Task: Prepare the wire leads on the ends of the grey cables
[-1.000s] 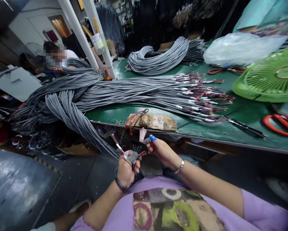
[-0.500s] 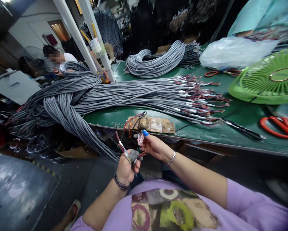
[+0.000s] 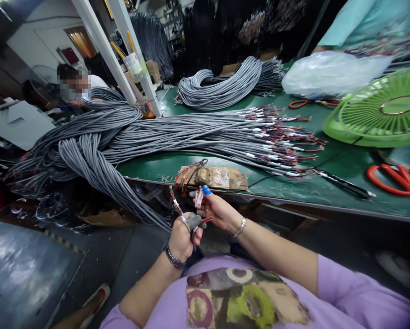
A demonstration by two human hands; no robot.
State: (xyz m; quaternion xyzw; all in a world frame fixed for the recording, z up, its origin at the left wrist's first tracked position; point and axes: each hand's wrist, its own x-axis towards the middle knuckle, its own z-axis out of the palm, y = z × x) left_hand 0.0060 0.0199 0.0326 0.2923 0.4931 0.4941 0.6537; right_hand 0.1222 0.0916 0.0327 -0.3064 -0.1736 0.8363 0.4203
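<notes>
My left hand [image 3: 181, 240] is closed around the end of a grey cable, whose thin coloured wires [image 3: 176, 201] stick up past the fingers. Grey covering shows on its thumb and a fingertip. Just right of it, my right hand [image 3: 218, 211], with a blue cover on one fingertip, pinches a small pale pink clip-like piece [image 3: 198, 198]. Red wires [image 3: 207, 220] run between the two hands. Right behind them, at the bench edge, lies a brown wooden block [image 3: 225, 178] with wires tied at its left end.
Long grey cables [image 3: 177, 130] with stripped ends cover the green bench [image 3: 328, 192]. Black-handled tweezers [image 3: 345, 183], orange scissors [image 3: 396, 178], a green fan [image 3: 383, 107] and a plastic bag [image 3: 331, 75] lie to the right. One person [image 3: 98, 82] sits far left; a teal sleeve [image 3: 359, 23] shows top right.
My hands have drawn slightly closer together, and the wires in my left hand now stand nearer the pink piece. The teal-sleeved person at the top right has shifted. The view has moved slightly.
</notes>
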